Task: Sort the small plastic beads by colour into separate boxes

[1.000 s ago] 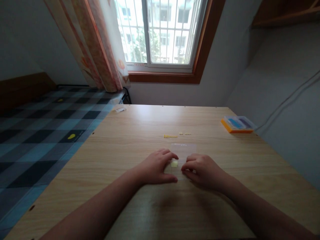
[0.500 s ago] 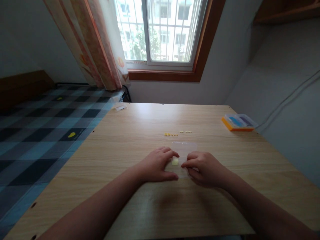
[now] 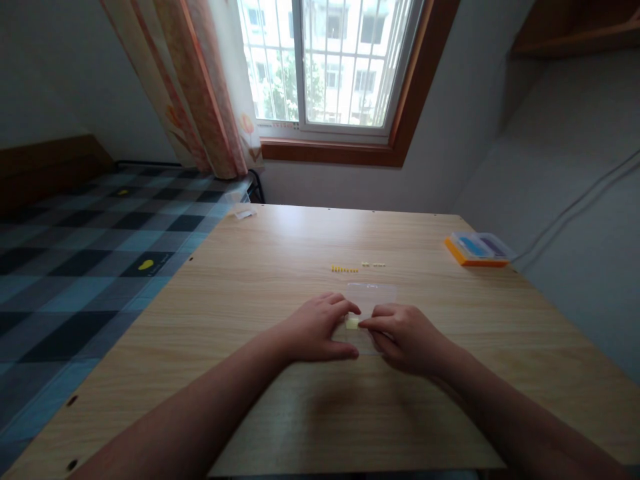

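Note:
A clear flat plate (image 3: 373, 297) lies on the table, with a small pale yellow block patch (image 3: 352, 323) near its left side. My left hand (image 3: 320, 328) rests at the plate's left edge, thumb and index finger spread apart around the patch, holding nothing between them. From the right, my right hand (image 3: 407, 337) reaches over the plate. Its index fingertip touches the right edge of the patch, while the other fingers are curled in and the thumb sits below. Whether a tiny piece is under those fingertips is hidden.
Beyond the plate are a row of tiny yellow pieces (image 3: 345, 270) and several pale ones (image 3: 373, 265). An orange case with a clear lid (image 3: 477, 250) sits at the far right. A clear container (image 3: 244, 208) stands at the far left corner, beside a checked bed (image 3: 105, 267).
My right hand has moved slightly left, its index fingertip coming up against the yellow patch. My left hand keeps its place on the plate. The whole view has shifted a little.

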`<state>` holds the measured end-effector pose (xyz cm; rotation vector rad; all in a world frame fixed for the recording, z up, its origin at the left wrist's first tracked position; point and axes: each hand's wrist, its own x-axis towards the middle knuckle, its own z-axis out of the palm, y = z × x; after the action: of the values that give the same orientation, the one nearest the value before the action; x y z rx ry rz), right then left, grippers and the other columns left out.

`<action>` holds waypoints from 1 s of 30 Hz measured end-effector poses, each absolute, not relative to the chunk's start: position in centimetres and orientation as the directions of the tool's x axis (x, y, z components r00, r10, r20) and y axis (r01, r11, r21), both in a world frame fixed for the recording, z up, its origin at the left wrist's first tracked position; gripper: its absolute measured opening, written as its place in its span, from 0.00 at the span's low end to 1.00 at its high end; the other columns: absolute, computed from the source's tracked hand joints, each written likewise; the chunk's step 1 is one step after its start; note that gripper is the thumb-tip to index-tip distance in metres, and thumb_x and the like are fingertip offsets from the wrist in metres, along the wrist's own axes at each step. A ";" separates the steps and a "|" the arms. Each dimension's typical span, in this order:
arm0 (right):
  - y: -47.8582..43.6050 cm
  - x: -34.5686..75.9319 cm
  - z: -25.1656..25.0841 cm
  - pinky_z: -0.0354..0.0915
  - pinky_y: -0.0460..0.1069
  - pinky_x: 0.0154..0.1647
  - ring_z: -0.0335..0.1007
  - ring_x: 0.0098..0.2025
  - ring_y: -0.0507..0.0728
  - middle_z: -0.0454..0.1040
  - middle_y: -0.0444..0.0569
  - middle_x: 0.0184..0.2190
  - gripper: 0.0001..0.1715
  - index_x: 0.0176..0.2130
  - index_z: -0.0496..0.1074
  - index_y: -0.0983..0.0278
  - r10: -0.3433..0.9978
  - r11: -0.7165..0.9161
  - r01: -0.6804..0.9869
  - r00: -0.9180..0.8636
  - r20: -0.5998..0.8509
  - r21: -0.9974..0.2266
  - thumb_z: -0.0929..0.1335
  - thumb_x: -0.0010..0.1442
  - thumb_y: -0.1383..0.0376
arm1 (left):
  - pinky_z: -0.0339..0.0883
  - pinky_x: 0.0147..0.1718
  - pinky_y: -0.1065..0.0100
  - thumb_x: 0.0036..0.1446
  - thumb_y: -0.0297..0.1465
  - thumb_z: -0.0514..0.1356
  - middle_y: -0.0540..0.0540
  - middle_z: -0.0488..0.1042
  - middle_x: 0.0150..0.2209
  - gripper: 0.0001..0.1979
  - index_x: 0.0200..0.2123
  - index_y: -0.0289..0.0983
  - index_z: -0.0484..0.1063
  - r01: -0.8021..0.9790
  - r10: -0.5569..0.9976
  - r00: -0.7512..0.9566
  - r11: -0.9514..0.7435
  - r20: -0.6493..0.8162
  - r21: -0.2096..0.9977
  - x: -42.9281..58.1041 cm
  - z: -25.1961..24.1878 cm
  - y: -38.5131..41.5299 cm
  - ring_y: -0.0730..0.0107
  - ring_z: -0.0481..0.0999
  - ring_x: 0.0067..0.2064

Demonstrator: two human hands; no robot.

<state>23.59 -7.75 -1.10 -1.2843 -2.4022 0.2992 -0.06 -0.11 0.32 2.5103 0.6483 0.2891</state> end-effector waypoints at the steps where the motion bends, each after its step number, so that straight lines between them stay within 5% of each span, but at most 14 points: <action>1: -7.7 23.6 -1.1 0.64 0.49 0.39 0.74 0.37 0.56 0.79 0.47 0.38 0.17 0.45 0.81 0.58 0.832 0.555 0.745 -0.498 0.244 -0.371 0.65 0.62 0.70 | 0.65 0.57 0.54 0.51 0.46 0.71 0.42 0.75 0.52 0.31 0.55 0.41 0.72 0.389 0.502 0.862 -0.747 0.074 0.539 -0.1 0.3 -0.1 0.51 0.73 0.56; 24: -7.8 23.0 -1.0 0.60 0.49 0.36 0.70 0.34 0.55 0.77 0.47 0.33 0.12 0.38 0.79 0.61 0.836 0.549 0.785 -0.505 0.215 -0.288 0.66 0.61 0.71 | 0.66 0.55 0.54 0.51 0.46 0.71 0.42 0.75 0.51 0.31 0.55 0.41 0.72 0.385 0.503 0.860 -0.754 0.090 0.532 -0.1 -0.1 -0.1 0.51 0.73 0.55; 30: -7.9 23.4 -0.8 0.59 0.49 0.32 0.68 0.30 0.53 0.75 0.46 0.30 0.13 0.43 0.79 0.62 0.746 0.640 0.728 -0.512 0.426 -0.247 0.65 0.65 0.70 | 0.66 0.56 0.54 0.51 0.46 0.72 0.42 0.75 0.53 0.31 0.55 0.41 0.72 0.394 0.508 0.857 -0.750 0.082 0.532 -0.1 0.1 -0.1 0.51 0.73 0.55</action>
<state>23.37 -7.93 -0.81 -1.1523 -2.3619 0.0499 -0.10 -0.13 0.15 2.5193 0.6585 0.3022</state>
